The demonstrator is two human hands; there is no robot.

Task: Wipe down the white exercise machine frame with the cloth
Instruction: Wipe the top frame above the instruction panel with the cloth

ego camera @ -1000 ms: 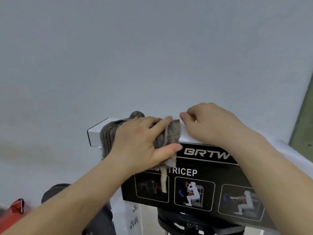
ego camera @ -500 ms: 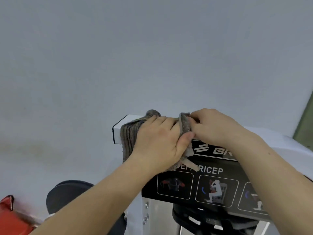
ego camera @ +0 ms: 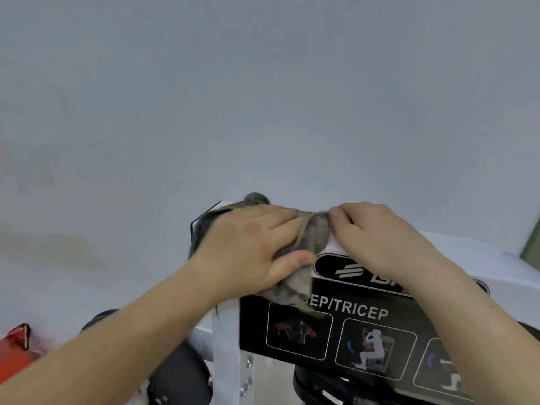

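– Two hands work the cloth (ego camera: 309, 238), draped over the white frame's (ego camera: 482, 258) left end. The left hand (ego camera: 248, 252) presses flat, fingers together. The right hand (ego camera: 377, 229) pinches its right edge.
– Risk?
– A loose flap hangs over the black label (ego camera: 321, 331). Pulled unevenly, it would likely bunch and slip off.

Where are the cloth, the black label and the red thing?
cloth (ego camera: 317, 238): head view, its exposed grey middle fold.
black label (ego camera: 254, 328): head view, its bare left edge.
red thing (ego camera: 14, 344): head view, its visible middle.
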